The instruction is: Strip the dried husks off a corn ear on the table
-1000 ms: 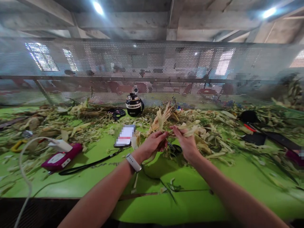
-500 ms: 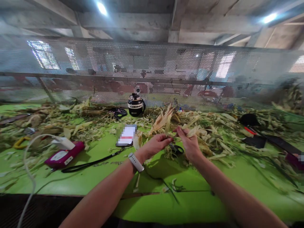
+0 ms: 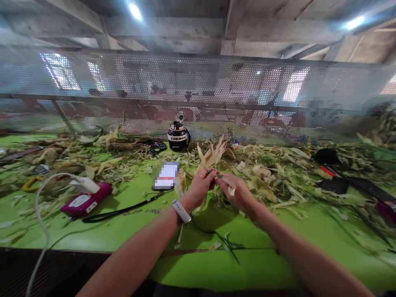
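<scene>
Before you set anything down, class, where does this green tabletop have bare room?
Bare green tabletop shows between the black strap and the left forearm, and along the near edge between both forearms. The back is crowded: corn husks lie on both sides of the black ENERGY bottle.

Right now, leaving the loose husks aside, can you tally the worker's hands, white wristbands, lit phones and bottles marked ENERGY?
Left hand and right hand: 2
White wristband: 1
Lit phone: 1
ENERGY bottle: 1
Total: 5
</scene>
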Demonstrator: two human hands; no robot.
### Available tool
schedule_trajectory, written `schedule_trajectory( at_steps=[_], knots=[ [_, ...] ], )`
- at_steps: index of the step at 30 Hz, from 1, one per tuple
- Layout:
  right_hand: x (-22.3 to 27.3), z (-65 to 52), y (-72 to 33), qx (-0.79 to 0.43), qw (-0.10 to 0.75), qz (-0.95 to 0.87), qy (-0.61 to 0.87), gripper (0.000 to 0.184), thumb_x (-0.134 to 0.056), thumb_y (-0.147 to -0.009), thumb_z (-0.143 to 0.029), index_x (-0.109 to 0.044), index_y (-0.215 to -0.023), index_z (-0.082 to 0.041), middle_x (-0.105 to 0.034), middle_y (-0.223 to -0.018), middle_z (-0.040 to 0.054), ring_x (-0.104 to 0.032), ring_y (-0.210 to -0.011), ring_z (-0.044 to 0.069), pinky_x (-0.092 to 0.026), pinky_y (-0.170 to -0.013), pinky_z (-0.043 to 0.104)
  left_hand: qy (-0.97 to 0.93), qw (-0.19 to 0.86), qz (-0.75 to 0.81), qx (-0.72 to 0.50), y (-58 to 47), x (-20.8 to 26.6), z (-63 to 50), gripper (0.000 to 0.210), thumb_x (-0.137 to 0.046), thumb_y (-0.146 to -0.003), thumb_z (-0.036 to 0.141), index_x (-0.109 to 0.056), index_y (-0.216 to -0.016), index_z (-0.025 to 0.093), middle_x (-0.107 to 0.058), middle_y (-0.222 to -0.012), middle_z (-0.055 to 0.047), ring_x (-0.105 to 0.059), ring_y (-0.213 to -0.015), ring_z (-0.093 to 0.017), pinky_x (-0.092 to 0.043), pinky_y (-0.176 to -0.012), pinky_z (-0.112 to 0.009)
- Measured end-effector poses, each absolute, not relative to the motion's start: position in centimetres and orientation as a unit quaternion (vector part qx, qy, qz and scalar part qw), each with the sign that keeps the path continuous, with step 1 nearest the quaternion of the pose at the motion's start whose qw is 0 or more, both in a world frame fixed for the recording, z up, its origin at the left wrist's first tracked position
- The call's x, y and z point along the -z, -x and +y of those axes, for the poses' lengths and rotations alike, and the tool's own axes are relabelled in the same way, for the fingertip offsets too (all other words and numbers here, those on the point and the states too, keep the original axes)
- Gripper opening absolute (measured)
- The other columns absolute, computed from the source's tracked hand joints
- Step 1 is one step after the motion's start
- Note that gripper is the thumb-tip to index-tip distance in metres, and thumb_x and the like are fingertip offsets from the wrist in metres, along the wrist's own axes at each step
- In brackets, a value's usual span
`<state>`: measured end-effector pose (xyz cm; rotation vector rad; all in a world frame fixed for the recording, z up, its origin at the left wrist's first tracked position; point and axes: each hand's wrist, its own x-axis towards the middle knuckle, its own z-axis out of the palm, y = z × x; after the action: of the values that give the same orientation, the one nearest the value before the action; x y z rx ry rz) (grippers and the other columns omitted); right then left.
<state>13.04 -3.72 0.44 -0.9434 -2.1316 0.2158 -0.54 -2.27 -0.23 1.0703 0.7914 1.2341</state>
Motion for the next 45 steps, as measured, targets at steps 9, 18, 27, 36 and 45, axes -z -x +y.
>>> schedule_trajectory(
  at_steps=[9, 18, 27, 36, 45],
  knots=[
    [-4.0, -4.5, -16.4, -0.305, 0.236, -0.86, 0.333, 0.025, -0.066, -0.074, -0.038, -0.064, -0.091, -0.019, -0.063, -0.074, 0.0015, -0.054, -0.06, 0.013, -0.045, -0.057, 0.027, -0.517, 0.647, 0.318, -0.462, 2.0, -0.3, -1.5, 0.032, -0.068, -0.066, 0.044, -0.058, -0.07, 0.013, -0.038, -0.048, 0.007, -0.027, -0.041, -0.003, -0.018, -0.042, -0.019],
    [-3.7, -2.6, -16.4, -0.067, 0.445, -0.801, 0.395, 0.025, -0.063, -0.075, -0.045, -0.07, -0.074, -0.022, -0.068, -0.085, 0.0075, -0.056, -0.093, 0.024, -0.036, -0.088, 0.041, -0.68, 0.587, 0.327, -0.295, 1.3, -0.7, -3.3, 0.042, -0.064, -0.067, 0.055, -0.062, -0.066, 0.013, -0.04, -0.043, 0.007, -0.03, -0.037, -0.004, -0.021, -0.04, -0.022],
    [-2.6, -3.7, -13.5, -0.038, 0.453, -0.813, 0.364, 0.034, -0.049, -0.087, -0.038, -0.059, -0.06, -0.02, -0.06, -0.065, 0.0033, -0.051, -0.068, 0.016, -0.037, -0.074, 0.032, -0.707, 0.601, 0.289, -0.237, 1.4, -0.8, -3.6, 0.045, -0.064, -0.066, 0.057, -0.054, -0.054, 0.014, -0.052, -0.047, 0.001, -0.042, -0.04, -0.006, -0.031, -0.044, -0.022],
    [-3.1, -3.0, -15.6, -0.132, 0.35, -0.812, 0.449, 0.045, -0.045, -0.085, -0.05, -0.06, -0.057, -0.017, -0.055, -0.056, -0.0005, -0.047, -0.054, 0.012, -0.034, -0.054, 0.024, -0.579, 0.694, 0.302, -0.303, 1.0, 0.2, -3.2, 0.04, -0.066, -0.067, 0.053, -0.062, -0.072, 0.013, -0.055, -0.051, 0.002, -0.045, -0.045, -0.006, -0.03, -0.046, -0.021],
    [-3.5, -2.8, -16.8, -0.169, 0.379, -0.802, 0.43, 0.038, -0.05, -0.082, -0.047, -0.049, -0.056, -0.018, -0.044, -0.056, -0.0025, -0.042, -0.058, 0.012, -0.033, -0.055, 0.023, -0.55, 0.697, 0.28, -0.365, 1.5, -0.2, -2.8, 0.033, -0.074, -0.063, 0.042, -0.061, -0.072, 0.013, -0.051, -0.054, 0.004, -0.041, -0.047, -0.004, -0.028, -0.048, -0.02]
  ],
)
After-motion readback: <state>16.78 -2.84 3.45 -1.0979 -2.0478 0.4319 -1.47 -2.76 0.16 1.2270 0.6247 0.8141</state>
